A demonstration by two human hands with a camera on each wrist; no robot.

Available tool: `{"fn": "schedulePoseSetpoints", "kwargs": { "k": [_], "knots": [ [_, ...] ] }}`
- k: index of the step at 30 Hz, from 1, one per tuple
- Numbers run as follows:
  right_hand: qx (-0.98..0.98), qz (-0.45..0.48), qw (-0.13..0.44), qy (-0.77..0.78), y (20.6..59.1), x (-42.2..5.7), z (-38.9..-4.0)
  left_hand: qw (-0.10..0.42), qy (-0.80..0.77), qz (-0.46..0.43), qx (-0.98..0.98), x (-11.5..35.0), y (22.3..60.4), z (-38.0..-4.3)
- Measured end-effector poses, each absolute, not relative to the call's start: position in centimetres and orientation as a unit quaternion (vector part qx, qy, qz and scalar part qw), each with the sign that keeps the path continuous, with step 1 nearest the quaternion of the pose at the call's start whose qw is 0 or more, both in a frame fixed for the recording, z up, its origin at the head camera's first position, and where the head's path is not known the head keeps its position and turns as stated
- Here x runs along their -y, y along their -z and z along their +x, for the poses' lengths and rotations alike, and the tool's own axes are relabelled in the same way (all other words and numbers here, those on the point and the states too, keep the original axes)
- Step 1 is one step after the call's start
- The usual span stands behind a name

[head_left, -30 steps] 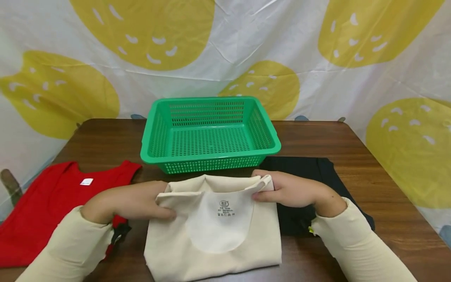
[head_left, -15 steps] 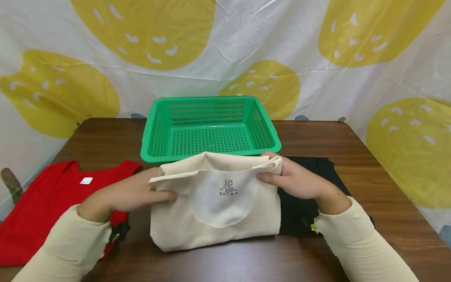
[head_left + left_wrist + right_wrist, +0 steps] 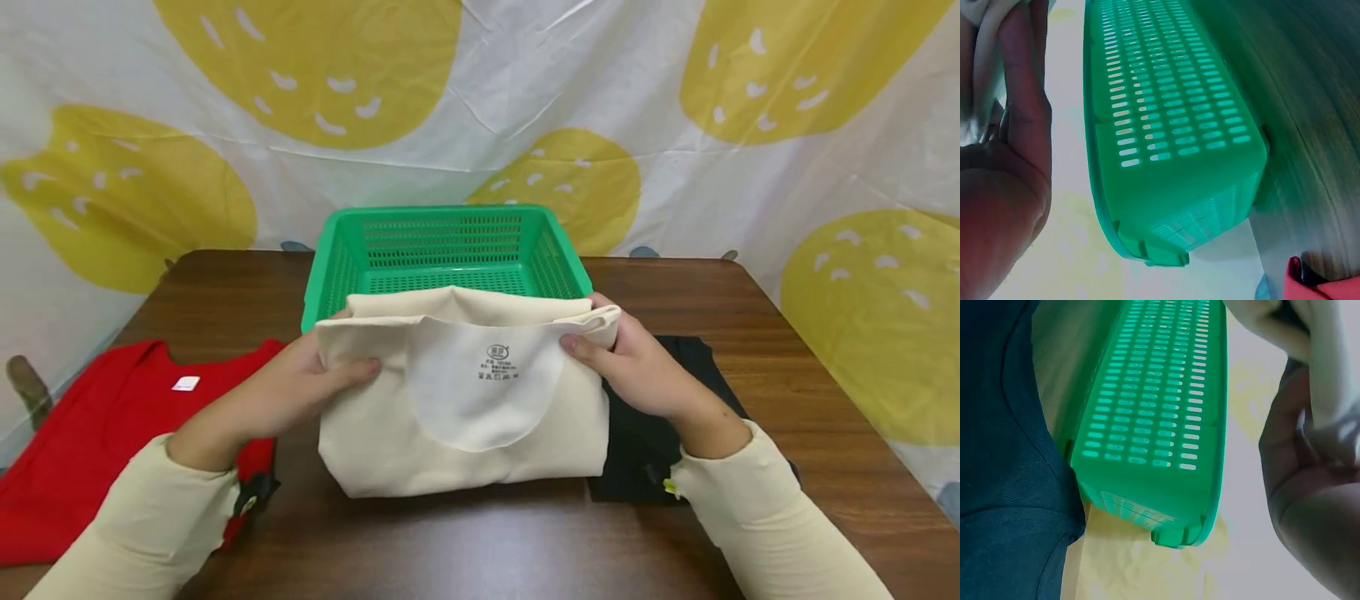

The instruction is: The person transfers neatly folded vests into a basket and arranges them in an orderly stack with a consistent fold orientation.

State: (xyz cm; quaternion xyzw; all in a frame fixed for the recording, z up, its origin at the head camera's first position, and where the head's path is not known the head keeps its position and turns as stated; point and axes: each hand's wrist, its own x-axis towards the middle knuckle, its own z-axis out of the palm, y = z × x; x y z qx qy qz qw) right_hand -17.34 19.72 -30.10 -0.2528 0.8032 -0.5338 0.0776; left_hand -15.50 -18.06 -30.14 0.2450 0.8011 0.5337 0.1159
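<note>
A folded cream garment (image 3: 465, 408) with a white neck patch and printed label hangs between both hands, in front of the green basket (image 3: 442, 215). My left hand (image 3: 292, 379) grips its upper left corner, thumb on the near face and the other fingers behind the cloth. At the upper right corner my right hand (image 3: 645, 367) pinches the fabric the same way. The basket's near rim is hidden behind the garment in the head view. Both wrist views show the basket's slotted side (image 3: 1166, 106) close to the hands.
A red sleeveless top (image 3: 127, 425) lies flat on the left of the brown wooden table (image 3: 480, 550). Black folded cloth (image 3: 637, 450) lies on the right, partly behind the garment and the right arm. A curtain with yellow fruit print (image 3: 480, 92) hangs behind the table.
Both hands have lifted the cream garment off the table and carried it forward, toward the basket. Its lower edge has risen, and its top now covers the basket's front. Basket, red top and black cloth stay put.
</note>
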Motion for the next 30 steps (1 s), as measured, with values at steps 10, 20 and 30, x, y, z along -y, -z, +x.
{"fn": "schedulePoseSetpoints", "kwargs": {
  "k": [10,20,30],
  "knots": [
    [-0.803,-0.207,0.018,0.559,30.4,-19.0,-17.5,0.078,-0.557,0.222,-0.797,17.7,30.5,-15.3],
    [-0.805,-0.203,0.025,0.557,28.3,-17.0,-20.7,-0.041,-0.449,0.195,-0.871,17.9,27.6,-16.7],
    [-0.826,-0.161,0.069,0.535,27.3,-15.2,-26.3,-0.015,-0.413,0.178,-0.893,18.8,27.1,-22.4]
  ]
}}
